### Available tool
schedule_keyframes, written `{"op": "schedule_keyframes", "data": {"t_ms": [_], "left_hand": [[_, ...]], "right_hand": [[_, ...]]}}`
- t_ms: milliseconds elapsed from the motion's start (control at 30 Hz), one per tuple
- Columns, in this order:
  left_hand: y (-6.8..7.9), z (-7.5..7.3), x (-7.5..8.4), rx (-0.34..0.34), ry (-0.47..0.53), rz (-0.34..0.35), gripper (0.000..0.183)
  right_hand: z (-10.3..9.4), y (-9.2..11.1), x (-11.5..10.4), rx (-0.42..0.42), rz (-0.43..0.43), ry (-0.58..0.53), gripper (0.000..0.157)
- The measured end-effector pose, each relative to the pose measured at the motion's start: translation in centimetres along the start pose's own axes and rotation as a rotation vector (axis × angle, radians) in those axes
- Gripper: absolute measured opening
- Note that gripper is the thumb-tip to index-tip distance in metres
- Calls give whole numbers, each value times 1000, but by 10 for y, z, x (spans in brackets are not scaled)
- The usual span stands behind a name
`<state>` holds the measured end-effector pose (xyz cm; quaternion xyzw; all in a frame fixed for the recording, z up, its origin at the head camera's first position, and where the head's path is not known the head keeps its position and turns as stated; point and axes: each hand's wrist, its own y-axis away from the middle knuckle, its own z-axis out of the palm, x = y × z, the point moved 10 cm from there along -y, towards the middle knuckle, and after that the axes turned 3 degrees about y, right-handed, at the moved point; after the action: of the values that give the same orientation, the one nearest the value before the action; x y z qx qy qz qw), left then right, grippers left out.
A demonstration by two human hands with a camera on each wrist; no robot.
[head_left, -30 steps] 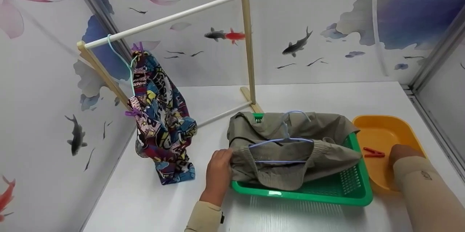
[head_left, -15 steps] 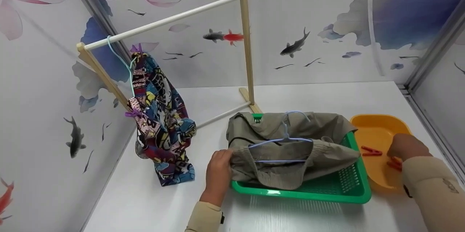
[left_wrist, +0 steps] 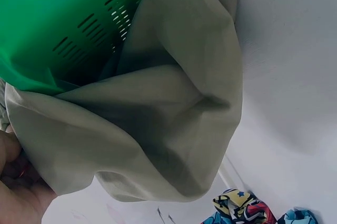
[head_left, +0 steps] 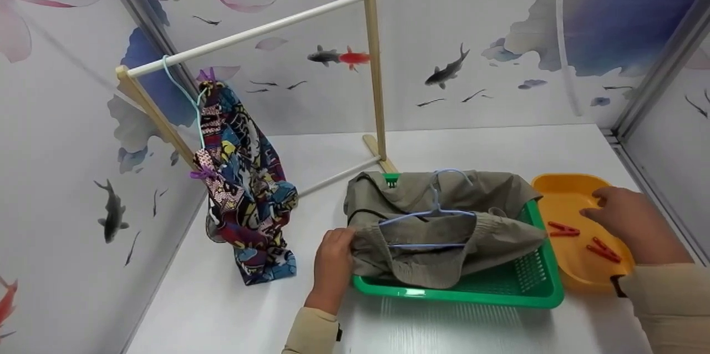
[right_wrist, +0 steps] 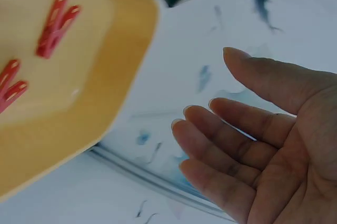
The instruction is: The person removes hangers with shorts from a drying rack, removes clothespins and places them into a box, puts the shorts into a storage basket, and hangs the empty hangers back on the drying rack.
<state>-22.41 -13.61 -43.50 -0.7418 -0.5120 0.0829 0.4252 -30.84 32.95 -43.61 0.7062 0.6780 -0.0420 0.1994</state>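
My left hand (head_left: 334, 261) grips the left edge of a khaki elastic-waisted garment (head_left: 427, 271), its fingers curled at the cloth. In the left wrist view a small red spot shows among those fingers, mostly hidden. Across the garment's waist lies a lilac-blue hanger (head_left: 436, 212), hook upward. The cloth drapes over a green plastic basket (head_left: 460, 299). Over the right side of a yellow-orange tray (head_left: 571, 187) is my right hand (head_left: 632, 218), fingers spread loosely and nothing in them. Two red clothespins, one left (head_left: 564, 229) and one lower right (head_left: 603, 250), lie in the tray.
A wooden rack with a white rod (head_left: 249, 36) stands behind the basket. From its left end hangs a mint-green hanger (head_left: 183, 87) carrying a colourful patterned garment (head_left: 249, 187), clipped with purple clothespins (head_left: 204, 173). Printed walls border the white table (head_left: 488, 146).
My right hand has lifted and drawn back to the right in the tray, its fingers opening out, and a second red clothespin has come into sight there. The left hand stays at the cloth.
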Motion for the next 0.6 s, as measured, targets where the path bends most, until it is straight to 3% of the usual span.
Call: {"op": "schedule_keyframes", "data": {"t_ms": [133,367,600], "left_hand": [[1,0,1,9,-4,12,29],[1,0,1,13,-10,11,31],[-1,-1,1,5,-7,0,29]], "right_hand": [[-3,17,-17,88,-18,-65,63],[-1,39,-46,208,-154,-121,62],[3,55,-68,336,-260,-183,46]]}}
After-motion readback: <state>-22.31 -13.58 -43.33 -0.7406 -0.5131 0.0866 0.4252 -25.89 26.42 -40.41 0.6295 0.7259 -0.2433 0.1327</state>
